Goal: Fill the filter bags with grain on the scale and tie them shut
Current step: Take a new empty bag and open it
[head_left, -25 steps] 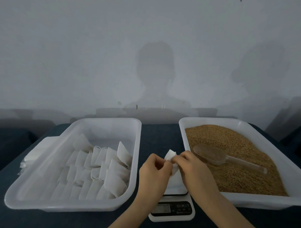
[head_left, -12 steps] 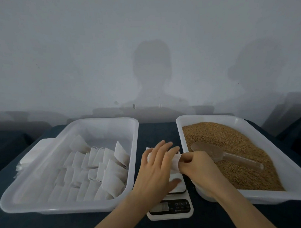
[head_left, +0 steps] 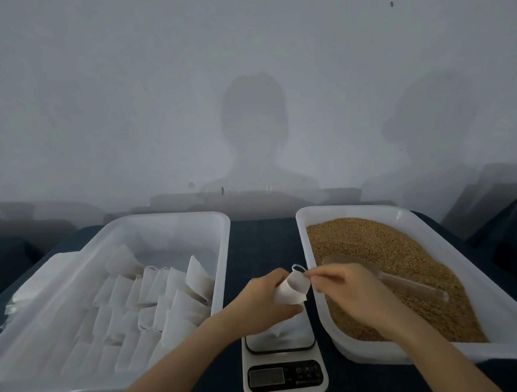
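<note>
The filter bag (head_left: 293, 291) is held in the air just above the scale (head_left: 284, 371), tilted so that its mouth faces right, towards the grain. The left hand (head_left: 261, 301) is curled round the bag's body. The right hand (head_left: 351, 292) pinches the top of the rim, where the drawstring loop (head_left: 299, 267) sticks up.

A second ago both hands were pinching the top of a bag that was still flat. Half a second ago the left fingers were spread across it. Now the mouth stands open in a rounded shape, so the opening step looks done and no grain has gone in yet (nothing shows inside the mouth). My guess is that the next job is scooping, which means the right hand must let go of the rim while the left keeps the mouth from collapsing.

The clear scoop (head_left: 359, 264) lies on the grain (head_left: 385, 241) just behind the right hand, inside the right tub (head_left: 354, 208). The scale sits on the dark worktop (head_left: 262, 242) between the two tubs. Something pale lies on its platform, and I cannot tell what. The left tub (head_left: 164, 218) holds rows of white bags (head_left: 155, 290); whether they are filled I cannot tell. A flat white stack (head_left: 34, 274) lies beyond that tub's left side.
</note>
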`<state>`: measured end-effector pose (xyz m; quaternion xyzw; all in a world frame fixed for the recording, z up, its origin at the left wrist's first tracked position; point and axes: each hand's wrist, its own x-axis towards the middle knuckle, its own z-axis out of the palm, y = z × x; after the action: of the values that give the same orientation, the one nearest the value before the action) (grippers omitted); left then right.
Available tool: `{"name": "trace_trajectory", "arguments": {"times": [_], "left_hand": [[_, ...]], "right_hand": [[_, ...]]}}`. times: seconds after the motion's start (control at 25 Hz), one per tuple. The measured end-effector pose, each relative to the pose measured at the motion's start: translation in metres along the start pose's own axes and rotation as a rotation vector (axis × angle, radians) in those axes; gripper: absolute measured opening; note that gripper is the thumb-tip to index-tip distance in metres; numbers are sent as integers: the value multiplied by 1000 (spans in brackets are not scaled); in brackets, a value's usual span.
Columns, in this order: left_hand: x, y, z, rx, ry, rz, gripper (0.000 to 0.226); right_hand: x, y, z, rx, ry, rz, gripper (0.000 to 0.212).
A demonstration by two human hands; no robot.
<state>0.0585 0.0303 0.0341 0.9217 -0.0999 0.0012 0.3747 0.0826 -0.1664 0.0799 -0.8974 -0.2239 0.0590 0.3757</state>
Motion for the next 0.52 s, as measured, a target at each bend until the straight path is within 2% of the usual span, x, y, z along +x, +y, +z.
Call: {"name": "trace_trajectory", "arguments": {"times": [0.12, 0.2, 0.28, 0.36, 0.52], "left_hand": [[1, -10, -4, 2, -37, -73, 43], [0, -14, -4, 4, -74, -102, 50], [-2, -16, -3, -35, -87, -102, 57], [-3, -16, -4, -80, -68, -105, 60], [-3, -14, -6, -101, -36, -138, 57]], "right_hand": [[20, 47, -32, -370, 243, 23, 30], [32, 89, -51, -697, 151, 197, 43], [38, 120, -58, -871, -27, 339, 48], [43, 136, -56, -909, -72, 329, 39], [39, 140, -61, -762, 107, 174, 13]]}}
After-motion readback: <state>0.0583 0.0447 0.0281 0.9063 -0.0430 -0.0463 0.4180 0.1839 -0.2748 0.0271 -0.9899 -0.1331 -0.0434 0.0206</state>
